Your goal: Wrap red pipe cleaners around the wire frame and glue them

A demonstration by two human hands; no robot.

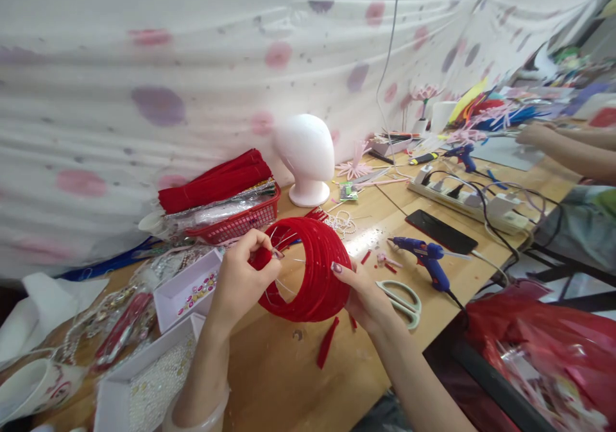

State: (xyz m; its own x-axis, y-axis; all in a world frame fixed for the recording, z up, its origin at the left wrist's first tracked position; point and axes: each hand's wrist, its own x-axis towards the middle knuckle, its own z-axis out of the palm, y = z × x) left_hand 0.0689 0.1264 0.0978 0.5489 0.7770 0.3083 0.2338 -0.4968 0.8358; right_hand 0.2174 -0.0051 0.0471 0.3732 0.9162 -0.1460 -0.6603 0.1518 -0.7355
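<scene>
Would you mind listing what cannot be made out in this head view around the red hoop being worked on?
- Right hand: its fingers hidden behind the red wrapped hoop.
- Left hand: what its fingertips pinch on the hoop is too small to tell.
- Another person's hand: the arm cut off by the right edge.
- Beads in the white box: too small and blurred.

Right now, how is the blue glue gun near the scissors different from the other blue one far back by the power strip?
The near glue gun lies beside the scissors and the black phone, looking bigger. The far glue gun sits behind the power strip, close to another person's hand, looking smaller. Both are blue and rest on the wooden table.
</scene>
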